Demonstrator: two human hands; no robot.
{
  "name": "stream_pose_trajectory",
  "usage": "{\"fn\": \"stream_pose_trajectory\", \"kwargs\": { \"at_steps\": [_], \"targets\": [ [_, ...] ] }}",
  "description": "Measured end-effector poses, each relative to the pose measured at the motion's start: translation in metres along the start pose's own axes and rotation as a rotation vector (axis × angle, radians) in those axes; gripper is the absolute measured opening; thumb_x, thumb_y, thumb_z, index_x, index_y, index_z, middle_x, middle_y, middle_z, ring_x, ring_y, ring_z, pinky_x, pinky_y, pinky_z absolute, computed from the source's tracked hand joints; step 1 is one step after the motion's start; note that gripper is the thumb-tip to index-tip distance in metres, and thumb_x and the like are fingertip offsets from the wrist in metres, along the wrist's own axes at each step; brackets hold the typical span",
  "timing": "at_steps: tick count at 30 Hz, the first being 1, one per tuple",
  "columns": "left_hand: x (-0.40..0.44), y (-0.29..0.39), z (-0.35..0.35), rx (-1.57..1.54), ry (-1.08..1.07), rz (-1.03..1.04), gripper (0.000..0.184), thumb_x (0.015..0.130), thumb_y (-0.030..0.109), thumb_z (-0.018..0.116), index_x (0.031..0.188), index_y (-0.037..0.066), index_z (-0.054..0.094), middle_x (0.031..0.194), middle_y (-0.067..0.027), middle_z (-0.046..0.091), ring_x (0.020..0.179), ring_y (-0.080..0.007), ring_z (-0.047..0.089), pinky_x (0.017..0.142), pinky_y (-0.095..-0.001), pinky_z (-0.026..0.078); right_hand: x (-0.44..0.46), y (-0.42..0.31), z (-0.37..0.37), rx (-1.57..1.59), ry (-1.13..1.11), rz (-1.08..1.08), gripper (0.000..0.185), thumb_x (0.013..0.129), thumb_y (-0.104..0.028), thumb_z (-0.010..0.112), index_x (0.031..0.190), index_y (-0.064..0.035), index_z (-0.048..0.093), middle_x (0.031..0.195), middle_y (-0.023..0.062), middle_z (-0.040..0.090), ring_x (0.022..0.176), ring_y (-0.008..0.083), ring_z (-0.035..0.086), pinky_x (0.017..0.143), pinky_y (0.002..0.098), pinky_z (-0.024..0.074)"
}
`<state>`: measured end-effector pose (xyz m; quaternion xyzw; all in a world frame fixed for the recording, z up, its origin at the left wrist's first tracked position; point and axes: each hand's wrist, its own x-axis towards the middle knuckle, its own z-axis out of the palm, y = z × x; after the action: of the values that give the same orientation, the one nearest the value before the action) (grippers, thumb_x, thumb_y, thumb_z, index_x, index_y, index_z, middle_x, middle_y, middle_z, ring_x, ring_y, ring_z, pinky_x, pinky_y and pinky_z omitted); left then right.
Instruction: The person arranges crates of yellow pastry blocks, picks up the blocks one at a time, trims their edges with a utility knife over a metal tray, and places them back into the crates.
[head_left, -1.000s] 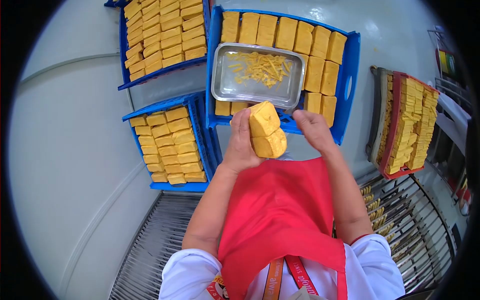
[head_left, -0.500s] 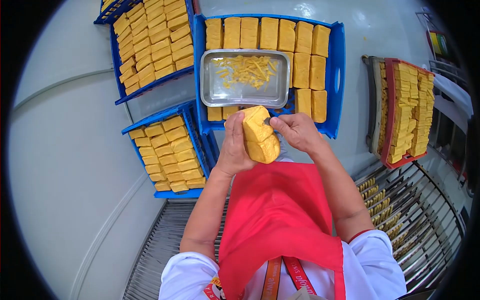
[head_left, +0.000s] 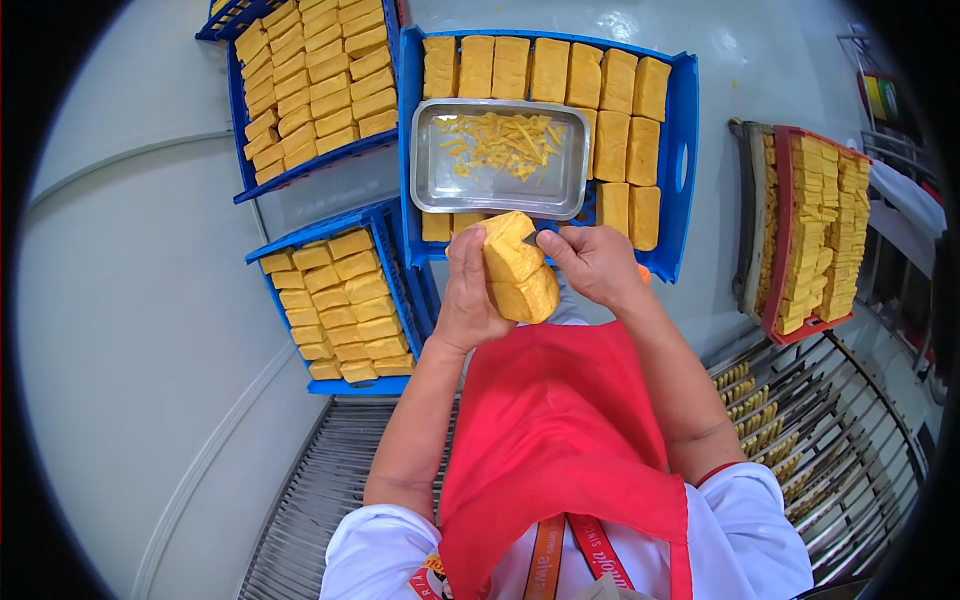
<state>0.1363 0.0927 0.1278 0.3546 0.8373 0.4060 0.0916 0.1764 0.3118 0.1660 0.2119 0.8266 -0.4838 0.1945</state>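
My left hand (head_left: 470,298) is wrapped round a yellow loaf-like block (head_left: 520,270) with a crease across its middle. At the block's upper right, my right hand (head_left: 598,264) grips a small knife; its dark blade (head_left: 531,239) touches the block, and an orange end (head_left: 644,273) shows behind the hand. Just beyond the hands, a metal tray (head_left: 437,195) holds thin yellow trimmings (head_left: 505,143). This tray rests in a blue crate (head_left: 682,165) with rows of similar yellow blocks (head_left: 549,70).
Two more blue crates of yellow blocks (head_left: 322,70) (head_left: 338,303) stand at the left. A red crate (head_left: 775,235) of yellow pieces is at the right. Metal racks (head_left: 310,490) (head_left: 830,430) lie at both lower sides, and a white wall (head_left: 130,330) is far left.
Since a second ago, my right hand has come in to the block, and the blade now touches its upper right side. The view has shifted slightly.
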Motion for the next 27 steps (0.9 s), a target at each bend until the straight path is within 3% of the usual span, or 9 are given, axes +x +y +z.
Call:
{"fn": "stream_pose_trajectory", "kwargs": {
  "at_steps": [3,6,8,12,14,18,20,27],
  "targets": [
    [0.002,0.0,-0.002,0.017,0.034,0.004,0.119,0.057,0.023,0.09,0.15,0.0,0.019,0.14,-0.0232,0.039,0.127,-0.0437,0.042,0.109,-0.0488,0.035,0.002,0.001,0.007,-0.069,0.032,-0.028,0.059,0.093,-0.06,0.052,0.073,-0.0075,0.07,0.062,0.0182,0.062,0.067,0.0382,0.063,0.062,0.045,0.048],
    [0.002,-0.002,-0.005,0.067,0.059,0.031,0.111,0.06,0.021,0.086,0.149,0.001,0.023,0.139,-0.0219,0.039,0.127,-0.0425,0.042,0.111,-0.0515,0.031,0.005,0.005,0.012,0.109,-0.122,0.088,0.06,0.093,-0.059,0.051,0.074,-0.0052,0.07,0.063,0.0181,0.063,0.069,0.0384,0.064,0.064,0.0443,0.0494],
    [0.002,-0.003,-0.007,0.114,0.064,0.051,0.105,0.063,0.019,0.084,0.148,0.002,0.025,0.138,-0.0208,0.039,0.128,-0.0414,0.042,0.112,-0.0532,0.028,0.008,0.005,0.012,0.243,-0.045,0.168,0.063,0.094,-0.059,0.05,0.075,-0.0019,0.07,0.065,0.0189,0.064,0.073,0.038,0.066,0.068,0.0434,0.0512],
    [-0.001,-0.005,-0.01,0.223,0.041,0.069,0.092,0.069,0.015,0.075,0.147,0.004,0.029,0.14,-0.018,0.04,0.132,-0.0397,0.04,0.115,-0.054,0.023,0.014,-0.007,0.008,0.139,0.041,0.185,0.07,0.088,-0.067,0.054,0.081,0.0005,0.07,0.071,0.0194,0.066,0.076,0.036,0.068,0.07,0.0424,0.0521],
    [-0.002,-0.007,-0.01,0.257,0.025,0.082,0.088,0.07,0.012,0.073,0.147,0.005,0.031,0.14,-0.0169,0.041,0.133,-0.0393,0.04,0.116,-0.0539,0.022,0.014,-0.017,0.002,-0.067,-0.075,0.14,0.072,0.077,-0.072,0.066,0.074,0.0,0.065,0.065,0.0096,0.06,0.066,0.0223,0.061,0.061,0.0382,0.0468],
    [-0.003,-0.01,-0.01,0.317,0.031,0.112,0.08,0.071,0.007,0.067,0.145,0.007,0.035,0.142,-0.0142,0.041,0.135,-0.0365,0.039,0.117,-0.053,0.021,0.015,-0.015,0.004,0.052,-0.093,0.121,0.079,0.065,-0.078,0.073,0.074,0.0001,0.063,0.065,0.0101,0.059,0.065,0.0232,0.06,0.062,0.0387,0.0475],
    [-0.004,-0.013,-0.011,0.337,0.03,0.121,0.078,0.072,0.006,0.067,0.144,0.007,0.037,0.142,-0.0136,0.041,0.136,-0.0354,0.039,0.118,-0.0525,0.021,0.017,-0.02,-0.001,-0.027,-0.176,0.18,0.091,0.059,-0.083,0.07,0.085,0.0037,0.07,0.076,0.021,0.069,0.078,0.0351,0.069,0.071,0.0423,0.0529],
    [-0.005,-0.017,-0.017,0.348,-0.031,0.141,0.075,0.073,0.005,0.065,0.143,0.007,0.038,0.142,-0.0134,0.041,0.137,-0.0335,0.038,0.118,-0.0518,0.021,0.022,-0.024,-0.007,-0.086,-0.341,0.231,0.091,0.059,-0.084,0.069,0.081,0.0039,0.07,0.075,0.0206,0.068,0.077,0.0345,0.068,0.07,0.0424,0.0522]
  ]
}}
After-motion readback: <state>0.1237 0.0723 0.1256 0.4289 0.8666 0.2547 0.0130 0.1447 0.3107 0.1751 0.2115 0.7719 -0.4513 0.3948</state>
